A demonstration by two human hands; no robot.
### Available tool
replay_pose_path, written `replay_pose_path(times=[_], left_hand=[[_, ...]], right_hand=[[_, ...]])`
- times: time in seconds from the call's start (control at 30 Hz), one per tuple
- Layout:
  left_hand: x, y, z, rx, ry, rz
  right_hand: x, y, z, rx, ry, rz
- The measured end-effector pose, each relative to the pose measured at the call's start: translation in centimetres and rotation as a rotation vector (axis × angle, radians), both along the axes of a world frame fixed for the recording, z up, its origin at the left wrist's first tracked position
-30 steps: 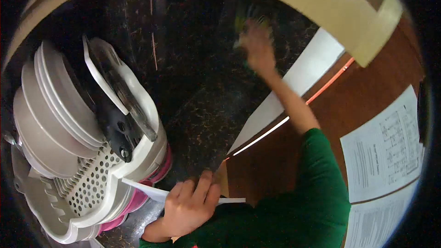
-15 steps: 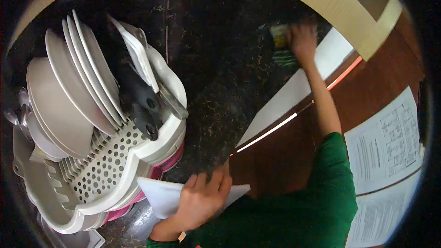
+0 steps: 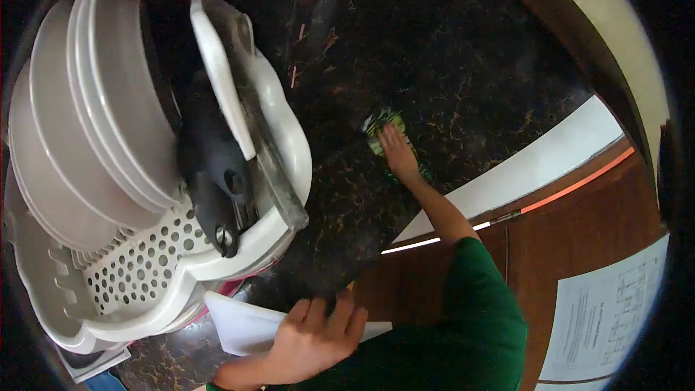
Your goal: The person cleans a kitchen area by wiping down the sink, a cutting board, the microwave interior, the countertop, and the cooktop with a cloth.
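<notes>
My right hand [image 3: 397, 148] lies on a green-and-yellow patterned cloth [image 3: 376, 122], pressing it against the dark marbled countertop [image 3: 463, 65]. Its fingers stretch over the cloth, which shows past the fingertips and beside the wrist. Close to me, my left hand [image 3: 315, 340] has its fingers bent over the edge of a flat white panel [image 3: 235, 322]; the palm side and thumb are hidden. Left of both hands stands a white dish rack [image 3: 253, 250], near the white panel.
Several plates [image 3: 130, 94] stand upright in the rack beside black-handled utensils [image 3: 210, 166] and a white board [image 3: 217, 65]. A white strip [image 3: 536, 148] runs along the counter's edge, above brown cabinet fronts [image 3: 565, 224]. A printed sheet [image 3: 601, 311] is fixed at right.
My right hand and the cloth have moved nearer to me and left across the counter. My left hand stays at the white panel. The camera view has shifted, bringing the rack closer.
</notes>
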State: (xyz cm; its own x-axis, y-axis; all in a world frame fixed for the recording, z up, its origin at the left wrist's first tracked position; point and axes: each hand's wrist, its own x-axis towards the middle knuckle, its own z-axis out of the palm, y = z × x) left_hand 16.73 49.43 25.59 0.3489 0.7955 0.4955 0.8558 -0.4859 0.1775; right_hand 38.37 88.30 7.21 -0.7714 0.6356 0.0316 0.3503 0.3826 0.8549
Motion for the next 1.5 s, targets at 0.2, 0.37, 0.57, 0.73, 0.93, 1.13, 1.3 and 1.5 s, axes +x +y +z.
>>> replay_pose_path(times=[0.2,0.37,0.57,0.73,0.93,1.13,1.3,1.5], left_hand=[[-0.7,-1.2,0.2,-0.028,0.003,-0.009],[-0.9,-1.4,0.4,0.124,-0.031,-0.018],[-0.7,-2.0,1.0,0.160,-0.024,-0.034],[-0.5,-1.7,0.9,0.170,-0.024,-0.028],[-0.2,-1.1,1.1,0.149,-0.030,-0.021],[0.0,-0.8,0.8,0.134,-0.031,-0.016],[-0.2,-0.8,1.1,-0.036,0.029,0.047],[0.1,0.6,-0.3,0.083,0.009,0.040]], right_hand=[[7.9,-4.4,-1.6,-0.427,0.106,0.059],[12.8,-12.8,3.8,-0.569,0.046,-0.286],[15.0,-12.1,9.8,-0.943,1.212,-0.715],[12.4,-14.3,17.1,-0.975,1.968,-0.626],[10.1,-11.5,26.2,-0.488,2.397,0.192],[7.1,-8.8,29.0,0.373,0.690,0.206],[6.9,-7.7,24.5,0.263,0.418,-0.084],[3.4,0.5,0.9,-0.136,0.416,0.200]])
